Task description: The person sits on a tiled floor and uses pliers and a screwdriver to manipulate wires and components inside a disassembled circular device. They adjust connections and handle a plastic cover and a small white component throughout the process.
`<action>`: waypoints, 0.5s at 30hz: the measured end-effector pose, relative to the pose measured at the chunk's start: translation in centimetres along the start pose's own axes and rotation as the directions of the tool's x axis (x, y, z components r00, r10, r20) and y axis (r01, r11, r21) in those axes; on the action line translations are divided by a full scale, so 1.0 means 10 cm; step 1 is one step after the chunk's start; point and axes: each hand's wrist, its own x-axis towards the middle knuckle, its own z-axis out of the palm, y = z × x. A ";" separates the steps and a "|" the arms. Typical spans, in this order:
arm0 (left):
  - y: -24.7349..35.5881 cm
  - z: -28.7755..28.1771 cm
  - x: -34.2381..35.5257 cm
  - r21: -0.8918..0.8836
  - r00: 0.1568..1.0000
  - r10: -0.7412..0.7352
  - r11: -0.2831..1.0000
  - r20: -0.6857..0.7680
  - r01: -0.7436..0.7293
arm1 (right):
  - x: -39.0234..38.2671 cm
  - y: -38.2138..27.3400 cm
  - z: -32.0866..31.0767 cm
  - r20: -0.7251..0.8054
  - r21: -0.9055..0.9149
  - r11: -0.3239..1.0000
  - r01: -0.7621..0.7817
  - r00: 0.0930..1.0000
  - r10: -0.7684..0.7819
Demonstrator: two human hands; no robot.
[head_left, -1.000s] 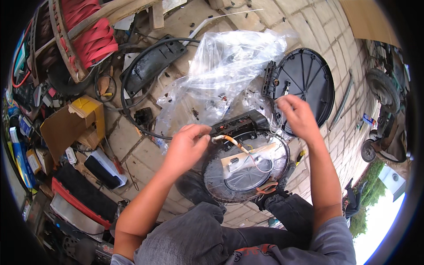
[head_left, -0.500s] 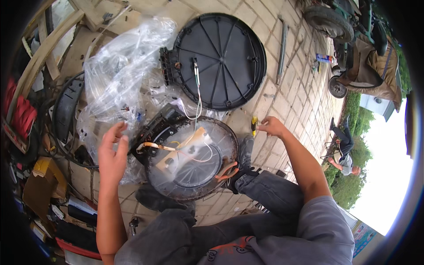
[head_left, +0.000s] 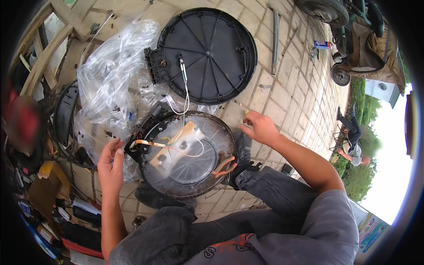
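My left hand [head_left: 110, 168] is open, its fingers loosely curled and holding nothing, beside the left rim of a round, rust-edged appliance base [head_left: 207, 185]. A translucent inner plate, a pale strip [head_left: 176, 152] and loose wires [head_left: 198, 145] show on this base. Thin wires link it to a round, black ribbed lid [head_left: 207, 53] lying above. My right hand [head_left: 263, 128] is closed beyond the base's right side. A bit of yellow shows at its fingertips, apparently a yellow-handled screwdriver [head_left: 246, 113], mostly hidden. Orange-handled pliers [head_left: 225, 168] rest on the base's right rim.
Clear plastic sheeting [head_left: 110, 75] lies left of the lid. Boxes [head_left: 48, 181] and clutter fill the left side. A metal bar [head_left: 275, 42] lies on the paving. My shoe [head_left: 243, 152] is against the base. Farther right are a wheeled vehicle [head_left: 327, 13] and a seated person [head_left: 351, 137].
My right hand has moved left and slightly up, taking the yellow-handled tool from beside my shoe. My left hand has dropped slightly. The lid and base appear shifted left in view.
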 end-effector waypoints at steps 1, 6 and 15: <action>0.02 0.01 -0.01 0.024 1.000 -0.001 1.000 0.008 0.001 | 0.02 0.04 0.00 -0.014 0.042 0.998 -0.050 0.999 0.051; 0.05 0.03 -0.08 0.059 1.000 -0.013 0.998 0.004 0.013 | 0.24 0.24 0.14 -0.009 0.121 0.992 -0.032 0.999 0.033; 0.11 0.00 -0.19 0.105 1.000 0.014 0.994 0.007 -0.014 | 0.54 0.15 0.46 -0.160 -0.272 0.915 0.297 0.924 -0.347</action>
